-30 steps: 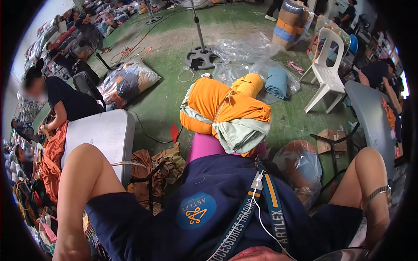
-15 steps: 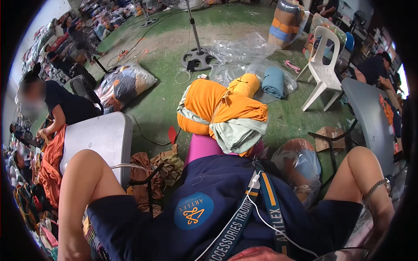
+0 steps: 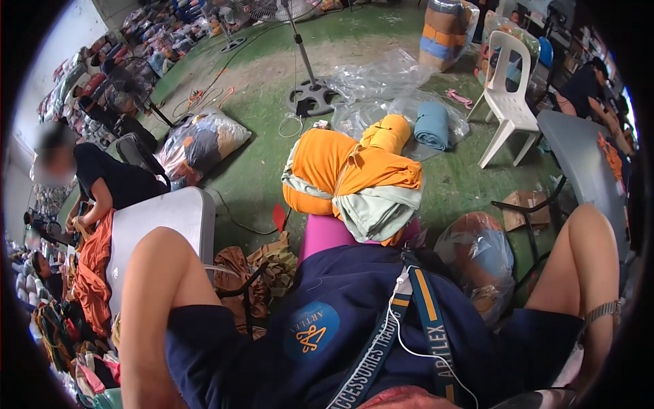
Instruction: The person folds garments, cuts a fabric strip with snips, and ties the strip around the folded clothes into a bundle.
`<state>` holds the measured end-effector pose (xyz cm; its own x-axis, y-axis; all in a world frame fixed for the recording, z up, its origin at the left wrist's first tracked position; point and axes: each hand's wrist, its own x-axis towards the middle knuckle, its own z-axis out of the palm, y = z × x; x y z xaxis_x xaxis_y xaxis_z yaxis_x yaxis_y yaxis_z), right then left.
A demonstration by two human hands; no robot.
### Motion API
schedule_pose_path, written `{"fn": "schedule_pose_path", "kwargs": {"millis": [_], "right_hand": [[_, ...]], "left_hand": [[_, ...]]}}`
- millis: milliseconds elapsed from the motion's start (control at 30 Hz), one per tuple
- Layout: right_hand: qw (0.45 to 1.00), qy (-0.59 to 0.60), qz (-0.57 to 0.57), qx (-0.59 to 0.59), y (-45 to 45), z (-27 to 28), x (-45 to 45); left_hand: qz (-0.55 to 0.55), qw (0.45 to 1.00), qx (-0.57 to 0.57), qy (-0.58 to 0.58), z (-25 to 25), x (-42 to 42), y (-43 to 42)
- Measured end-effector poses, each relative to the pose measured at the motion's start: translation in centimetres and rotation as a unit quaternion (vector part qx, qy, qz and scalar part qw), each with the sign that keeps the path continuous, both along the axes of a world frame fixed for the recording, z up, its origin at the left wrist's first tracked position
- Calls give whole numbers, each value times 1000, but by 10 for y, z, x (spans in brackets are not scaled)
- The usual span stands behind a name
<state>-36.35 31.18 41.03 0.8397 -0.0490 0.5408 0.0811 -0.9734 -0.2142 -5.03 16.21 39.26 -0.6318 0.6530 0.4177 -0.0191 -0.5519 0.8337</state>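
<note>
Both my elbows are bent and point forward, and the forearms run back out of the bottom of the head view, so neither my left hand nor my right hand shows. In front of me, on a pink surface (image 3: 320,235), rests a tied bundle of orange cloth (image 3: 320,160) with pale green cloth (image 3: 381,213) folded at its lower right. A yellow-orange roll (image 3: 386,133) lies just behind the bundle. To the right of that, a blue-grey roll (image 3: 431,126) sits on clear plastic sheeting (image 3: 381,78).
A grey table (image 3: 163,228) with orange cloth (image 3: 93,273) at its edge stands left, beside a seated person (image 3: 116,174). Right are a white chair (image 3: 509,95), a second table (image 3: 582,153) and a carton (image 3: 526,208). A fan stand (image 3: 312,97) and stuffed bag (image 3: 204,146) are ahead.
The view has shifted slightly, and my elbows sit a little differently in it. The bundle and rolls keep their places. The person on the left still handles the orange cloth.
</note>
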Motion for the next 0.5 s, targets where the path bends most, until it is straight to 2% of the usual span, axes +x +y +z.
{"fn": "schedule_pose_path", "kwargs": {"millis": [33, 100, 267, 300, 333, 400, 433, 467, 500], "right_hand": [[1000, -2, -1, -9, 0, 1, 0], [1000, -8, -1, -20, 1, -1, 2], [999, -28, 2, -43, 0, -5, 5], [998, -35, 4, -49, -1, -5, 5], [998, -42, 4, -56, -2, -4, 5], [996, -55, 6, -67, -2, -6, 4], [996, -61, 6, -71, -2, -8, 5], [995, -66, 8, -77, -1, -9, 5], [994, -73, 8, -83, -2, -10, 5]], "left_hand": [[-69, 991, 74, -91, -5, -1, 3], [-140, 962, 146, -186, -11, 0, 12], [-243, 886, 212, -332, -5, -8, 16], [-283, 840, 236, -397, -2, -9, 16], [-282, 840, 237, -399, -5, -6, 18], [-207, 903, 261, -270, -12, -3, 24], [-208, 903, 261, -270, -13, -4, 22], [-282, 837, 243, -400, -10, -11, 17], [-349, 749, 218, -520, -9, -16, 14]]}}
